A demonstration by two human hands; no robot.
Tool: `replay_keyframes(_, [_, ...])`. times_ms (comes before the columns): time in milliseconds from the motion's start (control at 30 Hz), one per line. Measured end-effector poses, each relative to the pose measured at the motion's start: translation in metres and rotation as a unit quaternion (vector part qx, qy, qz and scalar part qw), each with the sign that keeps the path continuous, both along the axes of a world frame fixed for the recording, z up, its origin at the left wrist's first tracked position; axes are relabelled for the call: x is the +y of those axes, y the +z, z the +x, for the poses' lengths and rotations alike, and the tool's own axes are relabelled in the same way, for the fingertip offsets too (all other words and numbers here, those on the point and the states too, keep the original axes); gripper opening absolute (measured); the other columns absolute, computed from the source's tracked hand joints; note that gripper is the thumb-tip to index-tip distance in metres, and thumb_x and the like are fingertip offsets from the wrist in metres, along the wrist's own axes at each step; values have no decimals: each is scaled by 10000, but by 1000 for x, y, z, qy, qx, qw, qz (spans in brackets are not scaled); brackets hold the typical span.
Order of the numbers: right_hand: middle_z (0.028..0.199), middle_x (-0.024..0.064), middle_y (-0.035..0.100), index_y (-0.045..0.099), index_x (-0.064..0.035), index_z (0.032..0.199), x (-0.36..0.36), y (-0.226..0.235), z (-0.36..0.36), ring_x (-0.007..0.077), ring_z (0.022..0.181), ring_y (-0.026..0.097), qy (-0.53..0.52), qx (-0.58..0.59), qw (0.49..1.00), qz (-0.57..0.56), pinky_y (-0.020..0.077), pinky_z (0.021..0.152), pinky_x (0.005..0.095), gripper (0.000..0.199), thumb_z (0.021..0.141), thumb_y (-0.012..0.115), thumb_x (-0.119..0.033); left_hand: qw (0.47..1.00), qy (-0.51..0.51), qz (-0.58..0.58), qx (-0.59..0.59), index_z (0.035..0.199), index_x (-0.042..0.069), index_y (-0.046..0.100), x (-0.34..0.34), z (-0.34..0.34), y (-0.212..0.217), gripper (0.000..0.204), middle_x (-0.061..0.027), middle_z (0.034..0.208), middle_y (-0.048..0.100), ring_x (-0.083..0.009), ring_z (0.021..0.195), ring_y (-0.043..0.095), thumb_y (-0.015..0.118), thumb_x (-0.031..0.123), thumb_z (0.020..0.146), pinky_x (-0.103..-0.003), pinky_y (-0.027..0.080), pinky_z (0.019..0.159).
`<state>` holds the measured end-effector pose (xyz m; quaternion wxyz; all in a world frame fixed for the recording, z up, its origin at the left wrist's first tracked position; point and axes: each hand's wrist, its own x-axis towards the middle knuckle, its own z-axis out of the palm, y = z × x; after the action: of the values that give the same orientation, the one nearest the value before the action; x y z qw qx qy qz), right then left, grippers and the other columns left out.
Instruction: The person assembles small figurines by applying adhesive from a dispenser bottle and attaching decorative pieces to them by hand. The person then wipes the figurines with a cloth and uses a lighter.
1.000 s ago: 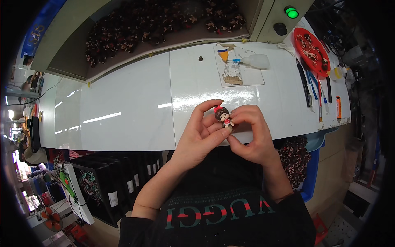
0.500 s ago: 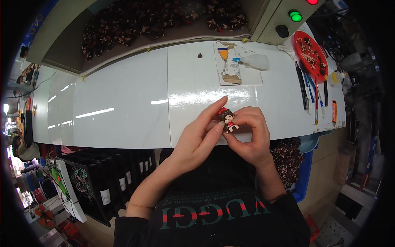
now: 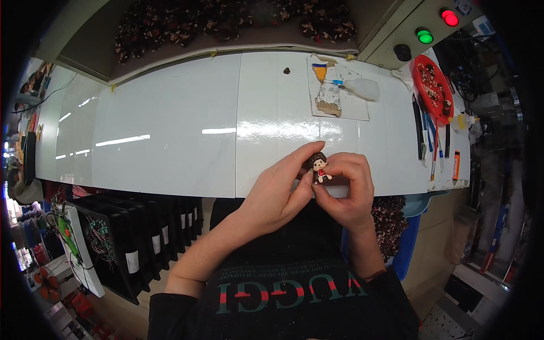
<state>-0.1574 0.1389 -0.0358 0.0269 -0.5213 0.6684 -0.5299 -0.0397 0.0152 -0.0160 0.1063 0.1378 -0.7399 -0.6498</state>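
Head view, looking down on a small figurine [image 3: 320, 168] with dark hair and a red front, held above the near edge of the white worktop [image 3: 170, 107]. Pinched narrowly between both hands: by the left hand [image 3: 283, 191] with forefinger over the hair and thumb at one side, by the right hand [image 3: 348, 184] with bent forefinger and thumb at the other. Compared with a second ago, turned a little, with the red bow on the hair no longer showing; by all appearances, being shifted in the grip rather than let go. Also newly in sight, a lit red lamp [image 3: 450, 17] beside the green lamp [image 3: 424, 35], probably through camera tilt.

As for writing: across the dark shirt [image 3: 272, 326], large upside-down lettering [image 3: 246, 294] in red and green, with fainter, smaller lines above. On the black trays [image 3: 116, 226], white labels [image 3: 132, 262], too small to read. On the squeeze bottle [image 3: 364, 89], no print discernible.
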Motion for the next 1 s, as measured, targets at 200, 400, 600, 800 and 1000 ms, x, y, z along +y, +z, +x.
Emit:
replay_keyframes(200, [975,90,576,555,-62,977,-4,-2,5,239,905,582,0,15,1000,8,505,736,304,398,648,748,52,999,19,23,37,1370,1,373,-1,4,-5,453,-125,1114,575,-176,1046,564,398,5,918,-302,448,924])
replay_keyframes(400, [1004,100,556,537,-69,993,-5,-6,8,244,929,578,3,-2,1000,6,501,748,301,426,646,744,70,997,33,54,48,1341,6,396,-7,7,-5,393,-182,1095,597,-273,1001,617,438,92,960,-336,480,863])
replay_keyframes(600, [995,99,556,533,-66,974,-7,-5,8,239,931,583,10,0,1000,4,502,754,299,415,648,748,72,996,44,59,44,1274,-1,475,-12,9,-4,314,-158,1074,613,-236,990,617,413,119,990,-311,480,855])
replay_keyframes(800, [985,101,566,534,-65,968,-8,-6,11,242,934,597,7,-1,1000,0,509,751,301,409,649,748,75,995,45,63,60,1254,7,501,-14,12,-5,296,-147,1070,619,-208,979,620,429,115,988,-301,486,853])
replay_keyframes(1000, [990,105,573,540,-64,955,-9,-6,13,239,920,606,9,14,1000,-4,516,742,298,397,648,752,72,996,44,44,59,1251,10,507,-14,14,-8,294,-156,1075,619,-227,970,627,447,97,976,-311,494,839])
